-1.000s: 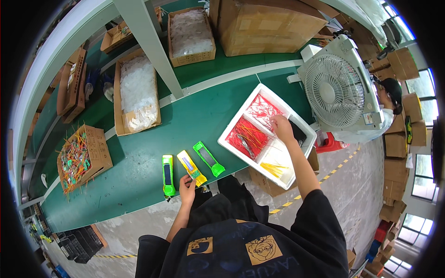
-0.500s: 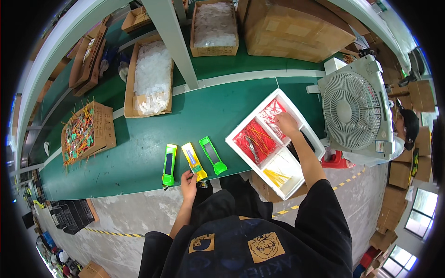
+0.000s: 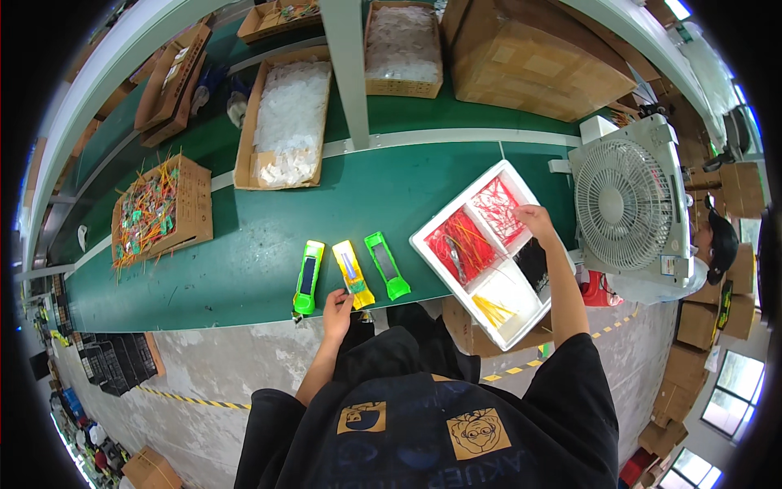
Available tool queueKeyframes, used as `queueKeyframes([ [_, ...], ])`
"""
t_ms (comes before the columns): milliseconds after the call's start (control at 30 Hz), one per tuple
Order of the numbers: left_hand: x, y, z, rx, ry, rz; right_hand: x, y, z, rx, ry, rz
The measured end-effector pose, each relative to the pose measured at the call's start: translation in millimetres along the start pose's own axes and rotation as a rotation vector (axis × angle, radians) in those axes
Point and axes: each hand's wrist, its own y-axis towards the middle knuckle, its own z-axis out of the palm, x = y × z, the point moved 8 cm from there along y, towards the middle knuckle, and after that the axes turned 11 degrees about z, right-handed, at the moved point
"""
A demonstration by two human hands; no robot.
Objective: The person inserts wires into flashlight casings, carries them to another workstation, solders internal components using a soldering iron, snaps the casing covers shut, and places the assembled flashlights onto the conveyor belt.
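My left hand (image 3: 336, 308) rests at the near edge of the green belt (image 3: 244, 253), fingertips touching the near end of a yellow plastic piece (image 3: 353, 275). A lime-green piece (image 3: 308, 276) lies to its left and a bright green one (image 3: 387, 266) to its right. My right hand (image 3: 535, 220) reaches into a white divided tray (image 3: 521, 326). It hovers over the compartment of thin red wires (image 3: 497, 200). Other compartments hold red strands (image 3: 458, 244), yellow strands (image 3: 493, 310) and black strands (image 3: 533, 262). Whether the right fingers pinch a wire is unclear.
A white box fan (image 3: 623, 204) stands right of the tray. Cardboard boxes of clear bags (image 3: 285, 122) and of coloured wires (image 3: 155, 208) sit on the belt. A metal post (image 3: 349, 69) rises mid-belt. Another person (image 3: 717, 244) sits far right. Black crates (image 3: 122, 359) lie on the floor.
My right hand stays over the red-wire compartment. My left hand stays at the yellow piece. My view has shifted, so the belt and tray sit more to the right.
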Motion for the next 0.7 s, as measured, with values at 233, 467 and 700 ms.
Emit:
queueKeyframes([
  [233, -31.4, -5.0, -14.8, 0.131, 0.193, 0.18, -11.4, 3.0, -10.0, -0.131, -0.143, -0.065],
  [467, -105.5, 5.1, -70.3, -0.326, 0.936, 0.545, 9.9, -0.5, 18.3, -0.308, -0.551, -0.053],
  [700, -76.6, 37.5, -72.2, -0.201, 0.849, 0.339, 5.8, -11.8, 9.6, -0.397, -0.473, -0.051],
])
